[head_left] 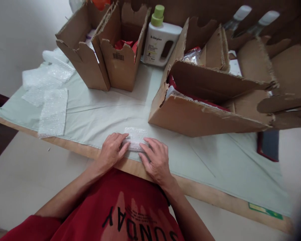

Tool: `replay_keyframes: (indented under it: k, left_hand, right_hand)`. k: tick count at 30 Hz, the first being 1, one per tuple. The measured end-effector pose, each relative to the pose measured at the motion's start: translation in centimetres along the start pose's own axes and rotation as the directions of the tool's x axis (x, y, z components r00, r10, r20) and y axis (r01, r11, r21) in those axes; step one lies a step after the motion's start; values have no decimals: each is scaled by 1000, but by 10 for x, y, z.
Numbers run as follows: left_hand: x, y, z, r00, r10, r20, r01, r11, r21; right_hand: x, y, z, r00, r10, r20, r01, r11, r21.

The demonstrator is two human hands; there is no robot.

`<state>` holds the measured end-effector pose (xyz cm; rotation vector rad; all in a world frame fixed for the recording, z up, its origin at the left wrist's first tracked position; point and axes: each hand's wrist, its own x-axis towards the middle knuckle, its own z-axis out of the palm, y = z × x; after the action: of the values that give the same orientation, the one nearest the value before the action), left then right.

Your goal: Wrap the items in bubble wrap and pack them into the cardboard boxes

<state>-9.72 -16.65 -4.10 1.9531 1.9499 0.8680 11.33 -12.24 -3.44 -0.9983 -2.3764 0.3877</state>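
A small piece of bubble wrap (135, 134) lies near the table's front edge, its near part folded or rolled into a thicker strip. My left hand (113, 149) grips the left end of that strip between thumb and fingers. At the right end, my right hand (155, 157) holds it the same way, fingertips on top and thumb at the near side. Whether anything is inside the roll cannot be made out.
More bubble wrap sheets (53, 112) lie at the table's left. Cardboard boxes (120, 73) stand at the back left beside a white bottle (154, 45) with a green cap. Larger open boxes (205, 117) fill the right. The cloth-covered table (100, 110) has a wooden front edge.
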Motion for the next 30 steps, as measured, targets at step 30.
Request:
replay_keyframes:
  k: [30]
  left_hand:
    - [15, 66, -11, 929, 359, 85, -293, 858, -423]
  right_hand:
    - [13, 7, -137, 886, 261, 383, -394, 860, 325]
